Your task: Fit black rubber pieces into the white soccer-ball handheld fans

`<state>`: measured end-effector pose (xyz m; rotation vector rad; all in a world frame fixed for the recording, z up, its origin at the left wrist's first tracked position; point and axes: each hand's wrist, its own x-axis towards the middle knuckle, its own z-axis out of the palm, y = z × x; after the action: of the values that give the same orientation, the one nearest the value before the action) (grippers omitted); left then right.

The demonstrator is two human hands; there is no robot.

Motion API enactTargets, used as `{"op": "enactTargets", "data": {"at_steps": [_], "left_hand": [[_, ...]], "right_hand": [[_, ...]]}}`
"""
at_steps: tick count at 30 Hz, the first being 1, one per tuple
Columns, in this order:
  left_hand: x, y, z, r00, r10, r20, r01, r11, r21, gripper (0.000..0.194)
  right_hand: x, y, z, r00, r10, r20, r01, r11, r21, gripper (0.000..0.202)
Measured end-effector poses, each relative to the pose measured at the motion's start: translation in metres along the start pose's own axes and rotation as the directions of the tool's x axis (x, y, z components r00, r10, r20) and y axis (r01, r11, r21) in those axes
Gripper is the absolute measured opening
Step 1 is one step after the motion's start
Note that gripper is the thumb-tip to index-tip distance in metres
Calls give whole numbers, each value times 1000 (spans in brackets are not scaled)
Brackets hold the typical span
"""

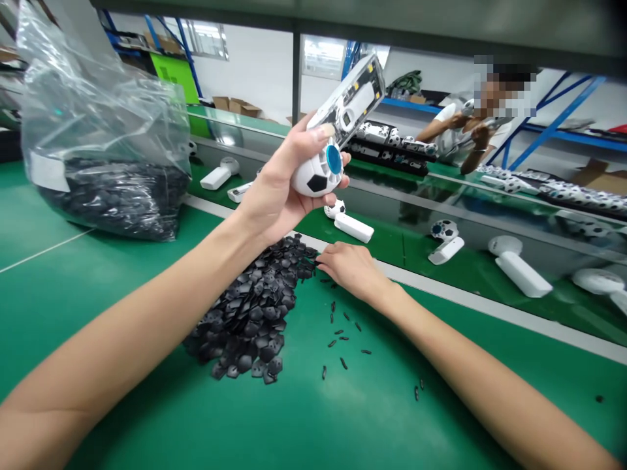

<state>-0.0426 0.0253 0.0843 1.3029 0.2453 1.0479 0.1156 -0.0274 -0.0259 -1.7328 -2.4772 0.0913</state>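
Note:
My left hand (281, 179) is closed around a handheld fan (318, 179) with a white, football-patterned head and a blue centre, raised over the table. Its handle tilts up to the right, with the inner parts exposed. Lower down, my right hand (355, 271) has its fingers pinched together at the edge of a pile of black pentagon pieces (259, 307); what the fingertips hold is hidden. Several small black parts (343, 363) lie scattered on the green table (313, 424) below the right hand.
A clear plastic bag (108, 163) full of black pieces stands at the left. Beyond a pale strip, several white fans (353, 227) lie on a green conveyor (392, 251). Across from me, a person (470, 130) handles something near trays of football-patterned parts (392, 134).

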Motion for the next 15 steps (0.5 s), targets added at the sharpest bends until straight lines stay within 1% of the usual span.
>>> {"op": "enactTargets", "data": {"at_steps": [3,5,8,11,13,15], "left_hand": [[-1,-3,-1,1000,-4,7,4,999,-48,38],[-2,-4,0,1000,-25,-9,24,997,-71,27],[-3,-4,1,994,-94,-53,87,989,-118,10],[-2,-5,-1,990,-120,-78,108,983,-151,8],[-2,-8,-3,989,-111,-100,97,986,-135,12],[-2,-14,-3,988,-100,-116,89,991,-99,17]], "right_hand": [[6,2,0,999,-49,13,49,999,-6,24],[9,5,-1,998,-66,7,66,997,28,23],[7,10,-5,996,-84,-22,87,986,141,15],[-10,12,-16,995,-79,-60,93,953,287,18],[-29,14,-27,996,-44,-78,76,880,469,25],[-49,16,-38,997,22,-68,32,721,692,29]]}}
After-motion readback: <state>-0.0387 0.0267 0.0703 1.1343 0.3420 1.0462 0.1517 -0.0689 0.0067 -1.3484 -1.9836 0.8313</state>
